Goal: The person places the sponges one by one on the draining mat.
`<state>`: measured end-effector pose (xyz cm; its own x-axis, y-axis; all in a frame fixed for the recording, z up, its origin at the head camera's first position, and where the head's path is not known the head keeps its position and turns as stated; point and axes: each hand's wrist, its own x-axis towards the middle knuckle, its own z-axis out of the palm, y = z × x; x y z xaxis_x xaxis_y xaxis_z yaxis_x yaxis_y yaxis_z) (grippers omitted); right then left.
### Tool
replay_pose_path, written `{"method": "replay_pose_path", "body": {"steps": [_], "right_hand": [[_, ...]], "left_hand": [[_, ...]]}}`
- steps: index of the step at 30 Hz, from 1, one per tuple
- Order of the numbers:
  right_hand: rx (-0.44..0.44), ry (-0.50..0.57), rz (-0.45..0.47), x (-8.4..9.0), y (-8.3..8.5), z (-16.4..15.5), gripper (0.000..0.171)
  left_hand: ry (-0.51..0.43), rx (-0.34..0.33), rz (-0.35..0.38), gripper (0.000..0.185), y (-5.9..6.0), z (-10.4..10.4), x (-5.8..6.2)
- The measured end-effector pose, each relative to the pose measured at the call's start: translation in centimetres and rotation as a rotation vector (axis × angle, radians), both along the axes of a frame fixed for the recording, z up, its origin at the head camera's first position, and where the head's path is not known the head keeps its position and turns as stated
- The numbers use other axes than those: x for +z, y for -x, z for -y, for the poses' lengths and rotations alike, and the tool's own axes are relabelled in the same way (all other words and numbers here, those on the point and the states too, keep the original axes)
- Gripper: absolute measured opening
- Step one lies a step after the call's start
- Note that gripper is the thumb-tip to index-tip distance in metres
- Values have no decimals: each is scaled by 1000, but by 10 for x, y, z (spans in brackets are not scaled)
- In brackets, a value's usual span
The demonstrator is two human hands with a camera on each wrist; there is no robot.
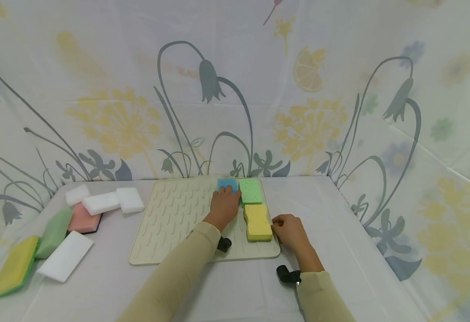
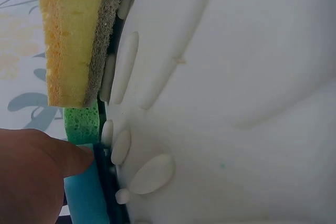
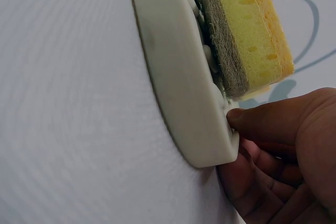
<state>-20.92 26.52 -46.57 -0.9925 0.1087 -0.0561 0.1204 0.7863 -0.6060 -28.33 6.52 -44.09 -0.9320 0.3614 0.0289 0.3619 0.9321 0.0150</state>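
Note:
A cream ridged mat (image 1: pixel 170 223) lies on the white table. At its far right corner a blue sponge (image 1: pixel 227 183) sits beside a green sponge (image 1: pixel 251 191), with a yellow sponge (image 1: pixel 258 222) nearer me. My left hand (image 1: pixel 224 201) rests on top of the blue sponge, fingers laid over its near part. In the left wrist view one finger (image 2: pixel 63 161) touches the blue sponge (image 2: pixel 84 195) by the green sponge (image 2: pixel 81 124). My right hand (image 1: pixel 289 230) holds the mat's near right corner; its thumb (image 3: pixel 262 121) presses on the rim (image 3: pixel 178 77), fingers curled beneath, next to the yellow sponge (image 3: pixel 252 30).
At the left of the table lie several loose sponges: white blocks (image 1: pixel 101 203), a pink one (image 1: pixel 83 220), a pale green one (image 1: pixel 53 232), a yellow-green one (image 1: pixel 15 266) and a white slab (image 1: pixel 66 256). A floral cloth (image 1: pixel 235 89) walls in the back and sides.

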Motion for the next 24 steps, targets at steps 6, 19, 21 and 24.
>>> {"method": "replay_pose_path", "body": {"steps": [6, 19, 21, 24], "right_hand": [[-12, 21, 12, -1, 0, 1, 25], [6, -13, 2, -2, 1, 1, 25], [7, -20, 0, -2, 1, 0, 25], [7, -20, -3, -2, 1, -1, 26]], "left_hand": [[-10, -10, 5, 43, 1, 2, -4], [-36, -26, 2, 46, -9, 14, 2], [-42, -31, 1, 46, -11, 16, 3], [-51, -35, -1, 45, -14, 19, 3]]}}
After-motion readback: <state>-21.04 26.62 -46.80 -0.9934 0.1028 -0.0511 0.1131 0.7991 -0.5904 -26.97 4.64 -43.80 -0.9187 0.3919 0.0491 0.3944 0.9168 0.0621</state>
